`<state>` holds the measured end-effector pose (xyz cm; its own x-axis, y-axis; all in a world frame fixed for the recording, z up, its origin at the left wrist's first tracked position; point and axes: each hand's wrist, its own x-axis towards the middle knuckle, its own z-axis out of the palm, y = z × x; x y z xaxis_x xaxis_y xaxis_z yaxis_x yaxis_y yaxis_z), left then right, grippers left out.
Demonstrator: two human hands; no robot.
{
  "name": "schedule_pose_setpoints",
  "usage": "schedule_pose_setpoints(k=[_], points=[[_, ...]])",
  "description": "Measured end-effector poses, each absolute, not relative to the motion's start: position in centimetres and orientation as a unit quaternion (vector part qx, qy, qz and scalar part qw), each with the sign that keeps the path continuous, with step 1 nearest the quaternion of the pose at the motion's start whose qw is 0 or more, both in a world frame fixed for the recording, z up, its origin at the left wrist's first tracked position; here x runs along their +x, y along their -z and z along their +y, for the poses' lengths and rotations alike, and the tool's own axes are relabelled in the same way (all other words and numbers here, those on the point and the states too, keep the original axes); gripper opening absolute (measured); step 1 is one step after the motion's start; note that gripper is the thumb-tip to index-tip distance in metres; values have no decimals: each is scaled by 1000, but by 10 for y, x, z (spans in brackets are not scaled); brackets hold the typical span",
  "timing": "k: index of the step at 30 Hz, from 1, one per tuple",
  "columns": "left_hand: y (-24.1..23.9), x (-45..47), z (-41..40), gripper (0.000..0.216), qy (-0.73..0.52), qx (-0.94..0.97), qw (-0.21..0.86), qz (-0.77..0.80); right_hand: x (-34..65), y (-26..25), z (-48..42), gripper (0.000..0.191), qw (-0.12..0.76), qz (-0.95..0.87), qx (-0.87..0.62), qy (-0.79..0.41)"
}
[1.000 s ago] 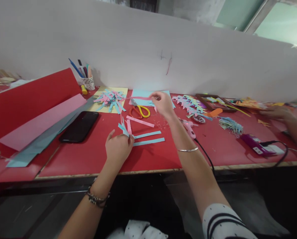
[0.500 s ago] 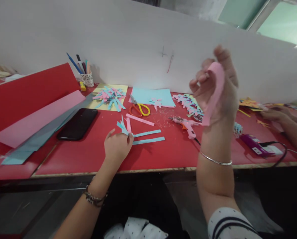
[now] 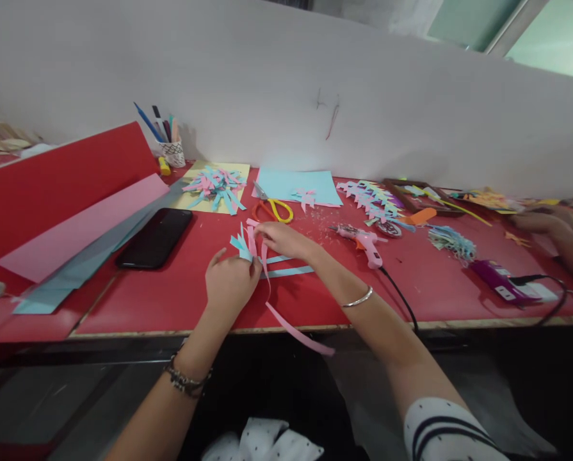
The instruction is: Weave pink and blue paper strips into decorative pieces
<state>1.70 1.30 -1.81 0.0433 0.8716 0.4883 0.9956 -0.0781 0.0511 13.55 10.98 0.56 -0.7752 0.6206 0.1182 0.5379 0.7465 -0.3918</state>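
On the red table my left hand (image 3: 232, 282) pinches a small bundle of blue and pink paper strips; short blue ends (image 3: 239, 246) poke out above its fingers. Blue strips (image 3: 289, 272) stretch to the right from under it. My right hand (image 3: 283, 239) is closed at the bundle's upper right, its fingertips pinching pink paper. A long pink strip (image 3: 298, 333) trails down from there over the table's front edge. Just behind the hands lie scissors with yellow and red handles (image 3: 280, 210). Right of them rests a pink glue gun (image 3: 363, 242) on its side.
Left are a black phone (image 3: 155, 238), pink paper (image 3: 84, 227) and a pen cup (image 3: 173, 153). Woven paper stars (image 3: 215, 186) lie on yellow paper behind. A purple power strip (image 3: 502, 282) and the glue gun's cord (image 3: 401, 298) are right. Another person's hand (image 3: 536, 224) works at far right.
My right hand has come down and left from its raised position, bringing a pink strip to the bundle. My left hand still pinches the strips in about the same place.
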Motion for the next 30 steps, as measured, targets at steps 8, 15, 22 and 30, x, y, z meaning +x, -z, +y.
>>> schedule_pose_setpoints(k=[8, 15, 22, 30], points=[[18, 17, 12, 43, 211, -706, 155, -658, 124, 3, 119, 26, 101, -935, -323, -103], [22, 16, 14, 44, 216, -714, 186, -640, 113, 18, 126, 16, 171, -914, -337, -145], [22, 15, 14, 44, 215, -716, 207, -631, 121, 9, 124, 16, 272, -888, -337, -151], [17, 18, 14, 46, 194, -700, 177, -664, 171, -11, 88, 4, 166, -925, -252, -230]])
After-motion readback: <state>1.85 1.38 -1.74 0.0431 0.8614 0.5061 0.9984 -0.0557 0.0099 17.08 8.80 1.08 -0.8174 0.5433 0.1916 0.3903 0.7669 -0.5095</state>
